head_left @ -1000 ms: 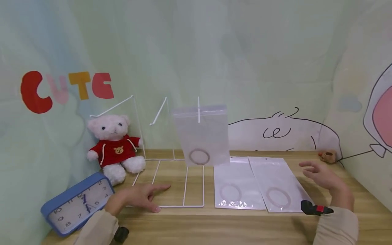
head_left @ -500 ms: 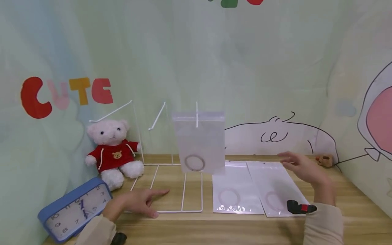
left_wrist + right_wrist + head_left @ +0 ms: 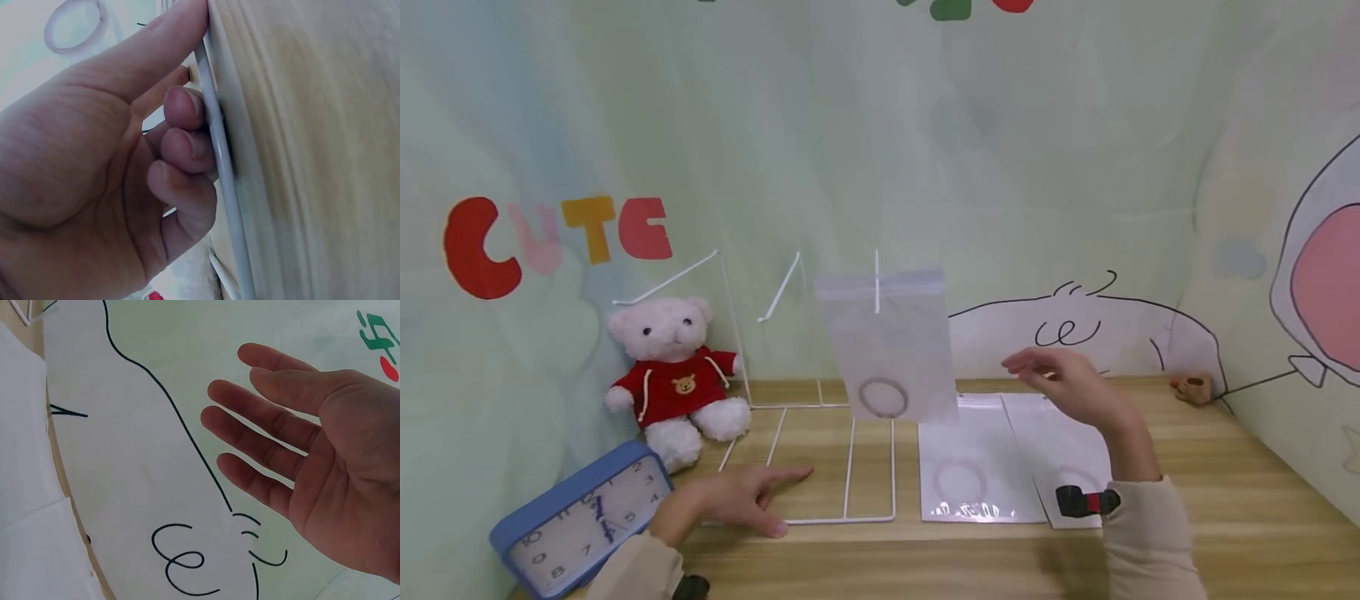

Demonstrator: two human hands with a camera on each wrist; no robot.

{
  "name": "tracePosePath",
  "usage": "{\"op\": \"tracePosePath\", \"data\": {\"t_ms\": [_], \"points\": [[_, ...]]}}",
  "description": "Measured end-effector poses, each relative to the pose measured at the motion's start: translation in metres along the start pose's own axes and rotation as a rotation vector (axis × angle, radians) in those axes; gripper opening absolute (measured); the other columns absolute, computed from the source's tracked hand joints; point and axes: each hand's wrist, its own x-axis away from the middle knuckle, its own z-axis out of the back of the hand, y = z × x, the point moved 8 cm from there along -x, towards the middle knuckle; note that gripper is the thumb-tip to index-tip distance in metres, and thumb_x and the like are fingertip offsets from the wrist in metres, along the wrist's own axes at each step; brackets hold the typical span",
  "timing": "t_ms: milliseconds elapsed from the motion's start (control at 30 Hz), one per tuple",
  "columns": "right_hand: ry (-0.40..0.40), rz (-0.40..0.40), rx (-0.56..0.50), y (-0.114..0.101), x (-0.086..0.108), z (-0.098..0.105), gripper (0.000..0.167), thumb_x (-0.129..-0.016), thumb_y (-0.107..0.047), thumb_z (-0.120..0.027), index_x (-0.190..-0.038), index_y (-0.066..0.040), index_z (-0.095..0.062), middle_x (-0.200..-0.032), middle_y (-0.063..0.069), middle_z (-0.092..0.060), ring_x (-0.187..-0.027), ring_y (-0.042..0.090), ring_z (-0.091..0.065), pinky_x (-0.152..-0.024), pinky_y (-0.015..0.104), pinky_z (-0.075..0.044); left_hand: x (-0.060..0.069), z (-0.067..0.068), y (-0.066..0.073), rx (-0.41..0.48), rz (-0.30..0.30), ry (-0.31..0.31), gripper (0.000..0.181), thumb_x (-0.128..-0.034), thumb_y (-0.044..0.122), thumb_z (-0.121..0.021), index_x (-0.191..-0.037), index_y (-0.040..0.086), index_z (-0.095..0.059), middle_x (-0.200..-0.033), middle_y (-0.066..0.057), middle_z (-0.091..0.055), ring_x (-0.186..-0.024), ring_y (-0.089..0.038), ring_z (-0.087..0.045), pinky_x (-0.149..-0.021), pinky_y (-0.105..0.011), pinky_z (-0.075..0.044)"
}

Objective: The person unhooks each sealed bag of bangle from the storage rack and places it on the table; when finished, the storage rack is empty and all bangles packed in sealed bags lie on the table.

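My left hand [image 3: 747, 498] rests on the base of a white wire display rack [image 3: 893, 487]. Its index finger and thumb are straight, and its other fingers curl above the front wire [image 3: 226, 162] in the left wrist view. From the rack's right hook hangs a clear zip bag [image 3: 887, 346] with a thin pinkish ring [image 3: 882, 398] low in it. My right hand [image 3: 1067, 383] hovers to the right of that bag, fingers loosely extended, holding nothing. Beneath it, two similar bags lie on the table, one at left [image 3: 958, 446], one at right [image 3: 1067, 454] partly covered by my wrist.
A white plush bear [image 3: 676, 379] in a red sweater sits at the rack's left. Before it leans a blue clock [image 3: 580, 512]. A small brown object [image 3: 1193, 387] stands at the back right. Behind the table hangs a printed backdrop [image 3: 1060, 150].
My right hand has moved left and up, from beside the right-hand bag to above the bags. The left hand stays on the rack base. The hanging bag sways slightly.
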Motion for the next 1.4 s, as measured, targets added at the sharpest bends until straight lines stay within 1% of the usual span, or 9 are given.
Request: {"op": "tracePosePath", "data": {"t_ms": [100,167,300,400,633,767,967,1133,1400], "points": [[-0.025,0.031,-0.026,-0.013,-0.006,-0.012,0.021,-0.099,-0.004,-0.060,-0.116,-0.007,-0.071,-0.115,0.005,-0.070,-0.102,0.024,-0.066,-0.086,0.034,-0.053,-0.003,-0.007,-0.016,0.020,0.032,-0.013,0.083,-0.0798,0.056,-0.078,-0.152,0.047,-0.037,-0.069,0.007,-0.054,-0.061,-0.010,-0.051,-0.054,-0.028,-0.039],[-0.046,0.052,-0.060,-0.023,-0.011,-0.020,0.020,-0.099,-0.006,-0.060,-0.117,-0.008,-0.071,-0.116,0.005,-0.070,-0.104,0.026,-0.066,-0.086,0.032,-0.053,-0.001,-0.006,-0.014,0.005,0.026,-0.008,0.084,-0.0802,0.056,-0.078,-0.152,0.046,-0.037,-0.069,0.007,-0.054,-0.060,-0.010,-0.050,-0.054,-0.028,-0.039],[-0.092,0.081,-0.137,-0.040,-0.019,-0.034,0.023,-0.100,-0.009,-0.061,-0.122,-0.010,-0.069,-0.124,0.006,-0.067,-0.110,0.028,-0.064,-0.088,0.034,-0.053,0.002,0.001,-0.001,0.017,0.025,0.014,0.084,-0.0794,0.055,-0.079,-0.152,0.044,-0.039,-0.067,0.007,-0.053,-0.060,-0.009,-0.051,-0.056,-0.027,-0.039],[-0.126,0.090,-0.169,-0.047,-0.023,-0.046,0.027,-0.100,-0.010,-0.060,-0.126,-0.009,-0.067,-0.130,0.006,-0.064,-0.114,0.028,-0.062,-0.092,0.039,-0.052,0.001,0.004,-0.001,0.033,0.051,0.020,0.084,-0.0773,0.055,-0.081,-0.150,0.048,-0.040,-0.067,0.007,-0.055,-0.060,-0.009,-0.052,-0.057,-0.027,-0.040],[-0.138,0.115,-0.106,-0.055,-0.030,-0.069,0.032,-0.099,-0.007,-0.062,-0.130,-0.013,-0.065,-0.130,0.002,-0.064,-0.111,0.023,-0.063,-0.094,0.045,-0.049,0.000,0.003,-0.003,0.017,0.041,0.027,0.085,-0.0777,0.055,-0.080,-0.152,0.045,-0.039,-0.067,0.006,-0.053,-0.061,-0.010,-0.050,-0.057,-0.027,-0.039],[-0.138,0.148,-0.065,-0.061,-0.032,-0.076,0.032,-0.098,-0.005,-0.062,-0.129,-0.010,-0.065,-0.128,0.004,-0.065,-0.108,0.023,-0.062,-0.091,0.042,-0.051,-0.002,-0.002,-0.010,0.031,0.081,0.001,0.084,-0.0768,0.057,-0.080,-0.150,0.051,-0.038,-0.068,0.006,-0.055,-0.061,-0.010,-0.051,-0.057,-0.028,-0.040],[-0.102,0.159,-0.056,-0.066,-0.034,-0.066,0.028,-0.097,0.001,-0.060,-0.121,-0.009,-0.070,-0.118,0.007,-0.069,-0.097,0.020,-0.067,-0.084,0.036,-0.054,-0.004,0.002,-0.007,-0.008,0.070,0.005,0.085,-0.0766,0.059,-0.079,-0.150,0.052,-0.037,-0.068,0.006,-0.055,-0.061,-0.011,-0.052,-0.057,-0.029,-0.041],[-0.072,0.142,-0.073,-0.068,-0.029,-0.049,0.024,-0.096,0.003,-0.061,-0.113,-0.009,-0.074,-0.113,0.008,-0.071,-0.098,0.019,-0.067,-0.084,0.037,-0.055,-0.007,0.006,-0.004,-0.017,0.081,-0.009,0.084,-0.0760,0.060,-0.079,-0.149,0.054,-0.037,-0.067,0.007,-0.055,-0.061,-0.011,-0.052,-0.058,-0.029,-0.040],[-0.035,0.142,-0.072,-0.078,-0.022,-0.030,0.021,-0.096,0.000,-0.063,-0.110,-0.010,-0.075,-0.109,0.005,-0.072,-0.098,0.019,-0.068,-0.084,0.039,-0.055,-0.007,0.003,-0.013,-0.004,0.091,-0.018,0.084,-0.0768,0.059,-0.079,-0.149,0.054,-0.036,-0.069,0.006,-0.055,-0.061,-0.012,-0.051,-0.056,-0.029,-0.038]]}}
